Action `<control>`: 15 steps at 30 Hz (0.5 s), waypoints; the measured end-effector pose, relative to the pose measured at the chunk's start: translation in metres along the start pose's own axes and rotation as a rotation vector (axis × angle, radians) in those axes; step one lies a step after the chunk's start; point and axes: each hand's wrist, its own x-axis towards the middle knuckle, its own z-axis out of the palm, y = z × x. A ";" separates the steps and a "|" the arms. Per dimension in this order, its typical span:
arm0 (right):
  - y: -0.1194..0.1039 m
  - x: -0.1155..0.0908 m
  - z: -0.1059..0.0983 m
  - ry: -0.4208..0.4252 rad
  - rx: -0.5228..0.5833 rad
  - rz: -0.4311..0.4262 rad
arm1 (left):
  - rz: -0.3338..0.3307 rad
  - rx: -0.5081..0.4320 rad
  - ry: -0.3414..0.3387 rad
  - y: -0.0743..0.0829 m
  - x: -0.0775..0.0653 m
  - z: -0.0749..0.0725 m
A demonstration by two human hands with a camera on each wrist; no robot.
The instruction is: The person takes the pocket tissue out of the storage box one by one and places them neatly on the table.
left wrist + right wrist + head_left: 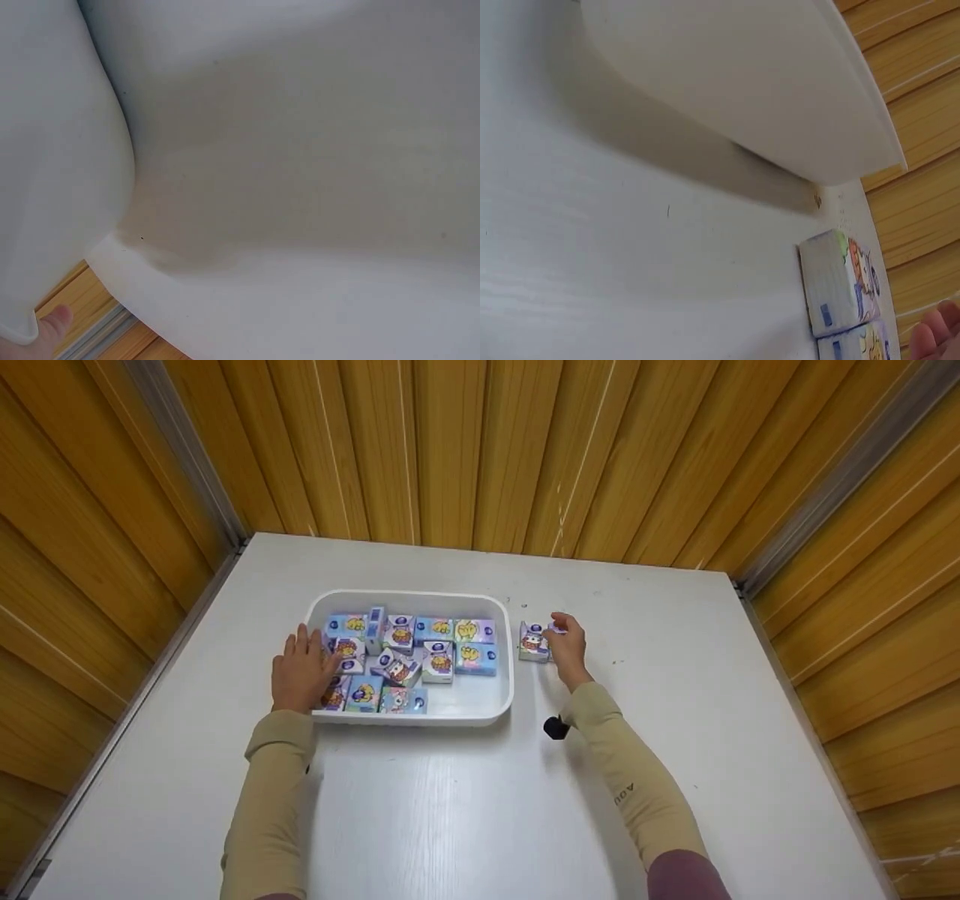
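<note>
Small tissue packs [438, 661] with cartoon prints in blue and purple lie in a white plastic tray [465, 718]. One pack [375, 626] stands on edge. My left hand [296, 675] rests over the tray's left rim, its thumb near the packs inside. Right of the tray, two more packs stand side by side on the table; the left one is a purple pack [533, 643] [832, 281]. My right hand [568, 649] is at the other pack [859, 343], thumb and fingers apart around its top. In the right wrist view, only fingertips [936, 330] show, clear of the packs.
The tray stands on a white table [427, 810]. Wood-look panels [450, 450] close in the back and both sides. A small black device [556, 727] sits by my right wrist. Tiny dark specks [524, 606] mark the table behind the loose packs.
</note>
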 end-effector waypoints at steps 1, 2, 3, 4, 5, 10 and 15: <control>-0.003 -0.002 0.003 -0.015 0.002 -0.007 | 0.000 0.003 0.002 0.000 0.000 0.000; -0.006 -0.004 0.005 -0.027 0.005 -0.010 | 0.000 0.004 0.004 0.000 0.000 0.001; -0.009 -0.006 0.008 -0.043 0.014 -0.010 | 0.001 0.005 0.005 0.000 0.000 0.001; -0.012 -0.008 0.011 -0.062 0.034 -0.012 | 0.001 0.006 0.005 0.000 0.000 0.001; -0.016 -0.011 0.013 -0.081 0.049 -0.007 | 0.001 0.006 0.005 0.000 0.000 0.001; -0.034 -0.024 0.025 -0.220 0.162 0.066 | -0.001 -0.007 0.011 0.000 0.000 0.001; -0.047 -0.039 0.038 -0.373 0.237 0.218 | 0.005 -0.020 0.026 -0.001 0.000 0.001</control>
